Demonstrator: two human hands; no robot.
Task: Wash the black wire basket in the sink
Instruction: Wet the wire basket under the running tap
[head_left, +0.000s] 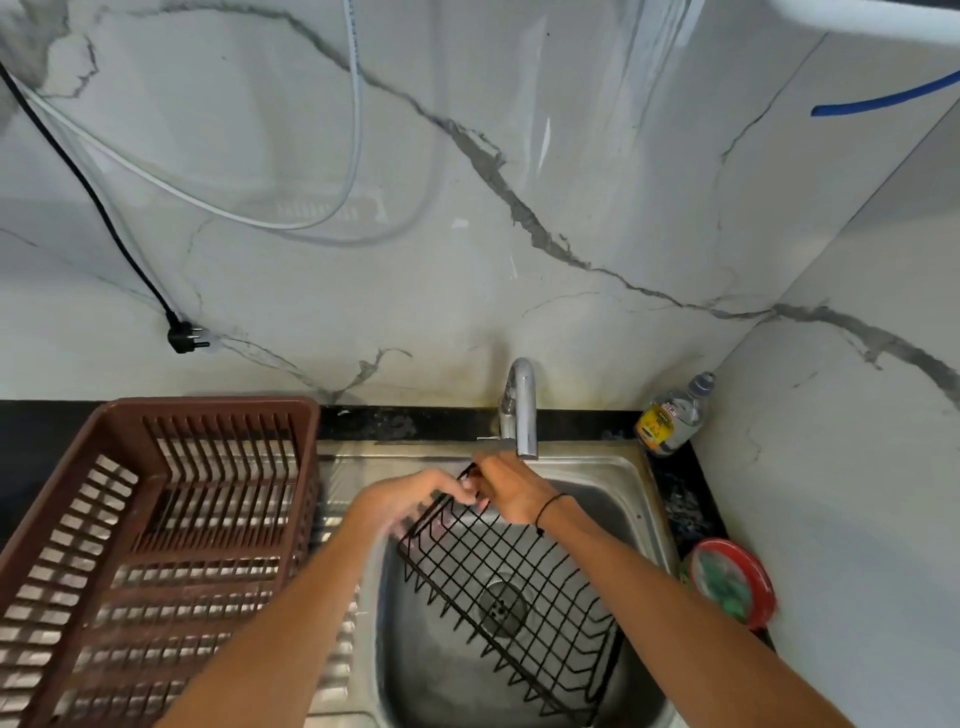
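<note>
Black wire basket (511, 587) held tilted over sink (587, 470) bowl, far corner raised under tap (522, 410). Far rim pinched by left hand (410, 501) grip, blurred; gripped by right hand (511, 491), fingers curled. Brown crate (150, 545) at sink's left edge.

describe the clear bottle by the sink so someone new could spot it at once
Start at the steel sink and its chrome tap. Go right along the black counter to the wall corner: the clear plastic bottle stands there. Only it has a yellow label and grey cap; the red-rimmed round tub sits nearer.
</note>
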